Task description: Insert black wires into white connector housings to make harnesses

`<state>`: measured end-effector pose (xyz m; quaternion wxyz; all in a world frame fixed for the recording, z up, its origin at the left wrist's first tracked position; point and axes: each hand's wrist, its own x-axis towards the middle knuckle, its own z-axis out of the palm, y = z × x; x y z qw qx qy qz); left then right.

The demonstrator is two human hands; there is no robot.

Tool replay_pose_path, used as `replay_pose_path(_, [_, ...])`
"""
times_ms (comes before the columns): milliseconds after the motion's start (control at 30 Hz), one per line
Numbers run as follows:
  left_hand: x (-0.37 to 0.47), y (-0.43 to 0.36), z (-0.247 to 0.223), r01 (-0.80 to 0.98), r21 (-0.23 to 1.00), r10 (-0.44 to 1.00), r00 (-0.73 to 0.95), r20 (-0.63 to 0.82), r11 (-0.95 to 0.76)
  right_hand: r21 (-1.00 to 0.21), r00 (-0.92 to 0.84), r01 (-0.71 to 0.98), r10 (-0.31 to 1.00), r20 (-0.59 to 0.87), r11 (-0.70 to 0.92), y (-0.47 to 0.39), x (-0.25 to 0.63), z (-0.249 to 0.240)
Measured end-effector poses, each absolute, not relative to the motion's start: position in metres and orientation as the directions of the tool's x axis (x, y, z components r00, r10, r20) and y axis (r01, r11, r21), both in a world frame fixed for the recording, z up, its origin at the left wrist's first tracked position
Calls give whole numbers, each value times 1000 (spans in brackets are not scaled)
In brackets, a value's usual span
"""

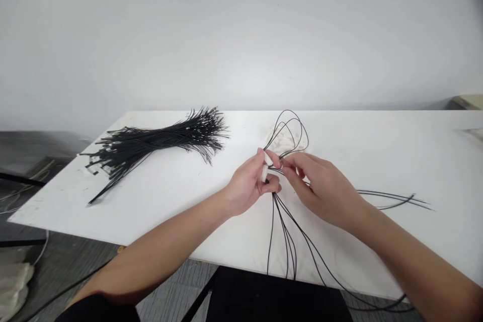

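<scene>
The left hand point(247, 184) is positioned above the front half of the white, flat-topped table point(181, 196). It is clenched around a small white plastic connector block point(264, 173), gripped between thumb and fingers. A second white segment shows directly above the block; whether the two form one part cannot be determined.

The right hand point(326, 186) is located just beside the left, with thumb and index fingertip brought together at the thin black flexible wires point(275, 199) near the connector block. The exact wire pinched is too small to identify.

Several wires form loops above the hands; others hang below the left hand and pass over the front table edge. Further wire ends extend to the right, beyond the right wrist.

A pile of small white pieces point(289, 138) lies behind the loops. A thick bundle of black wires point(162, 138) lies on the table at left, well apart from both hands.
</scene>
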<state>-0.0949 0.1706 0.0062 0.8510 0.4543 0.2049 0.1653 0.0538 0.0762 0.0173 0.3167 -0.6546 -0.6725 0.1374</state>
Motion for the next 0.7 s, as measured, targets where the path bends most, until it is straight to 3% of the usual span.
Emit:
replay_pose_path(167, [-94, 170, 8, -83, 844, 490, 843, -224, 530, -566, 75, 817, 951, 300, 114, 77, 54, 16])
replay_pose_path(267, [-94, 170, 7, -70, 837, 481, 843, -241, 542, -660, 108, 747, 965, 239, 80, 76, 58, 19])
replay_pose_path(533, [-93, 169, 8, -61, 821, 465, 847, -259, 568, -931, 134, 357, 991, -28, -74, 75, 67, 31])
replay_pose_path(700, [-94, 168, 9, -48, 818, 420, 874, -243, 574, -970, -58, 63, 969, -240, -236, 77, 75, 38])
